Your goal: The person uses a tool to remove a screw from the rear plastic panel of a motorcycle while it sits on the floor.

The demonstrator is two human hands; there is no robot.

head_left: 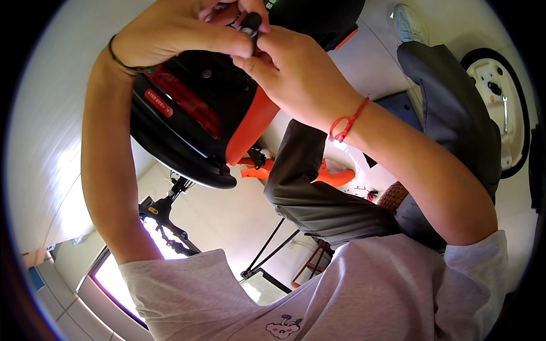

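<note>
My left hand [182, 35] and my right hand [298, 79] meet at the top of the view, both closed on a small dark cylindrical part [249, 21] with a pale band. My left thumb presses against it, and my right fingers are curled round its lower end, partly hiding it. Just beneath them is the rear of a black and orange scooter body [244, 128], with a red tail light [190, 105] and a curved black bar [199, 176] along its edge.
My bent legs [301, 182] are at the right. A white tray-like panel [489, 96] with a small wrench and black rim lies at far right. Orange parts [335, 177], a woven brown item [391, 198], a blue flat item [398, 105] and a black handlebar assembly [162, 210] also show.
</note>
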